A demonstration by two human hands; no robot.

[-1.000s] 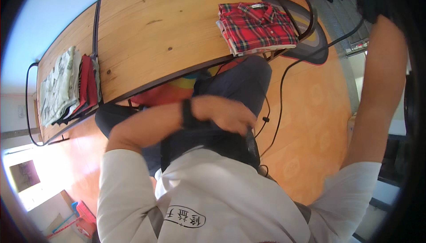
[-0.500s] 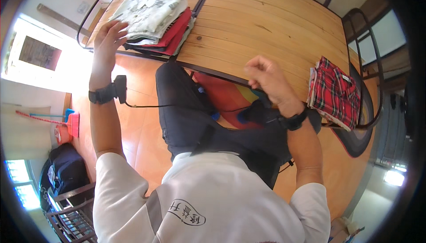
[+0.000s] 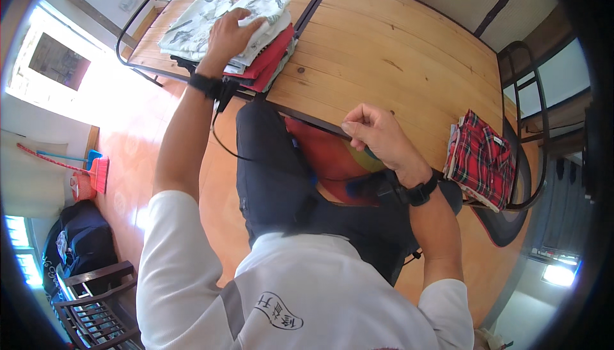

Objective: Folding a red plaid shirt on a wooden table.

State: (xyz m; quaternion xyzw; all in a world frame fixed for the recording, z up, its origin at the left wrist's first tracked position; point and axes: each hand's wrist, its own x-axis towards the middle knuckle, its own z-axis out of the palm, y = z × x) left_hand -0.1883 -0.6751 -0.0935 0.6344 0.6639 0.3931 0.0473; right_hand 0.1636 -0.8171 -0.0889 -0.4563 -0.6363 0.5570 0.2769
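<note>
A neat stack of folded clothes lies on the left part of the wooden table, with a white patterned shirt (image 3: 192, 30) on top and red cloth (image 3: 272, 56) and other layers below it. My left hand (image 3: 231, 33) is over the top shirt, thumb and fingers apart, gripping nothing; whether it touches the cloth I cannot tell. Near the table's front edge is my right hand (image 3: 378, 134), its fingers curled in toward the thumb with nothing visible in them. On the right end of the table sits a smaller folded pile topped by a red plaid shirt (image 3: 483, 161).
The wooden table (image 3: 384, 49) has dark metal rails, one (image 3: 121, 40) at its left end and another (image 3: 543, 113) at its right. A red broom (image 3: 99, 172), a black bag (image 3: 86, 238) and a dark wooden chair (image 3: 102, 299) stand on the floor at the left.
My left hand has moved right, from the stack's left edge to over the white shirt. My right hand has curled more and shifted slightly lower. The view has tilted a little.
</note>
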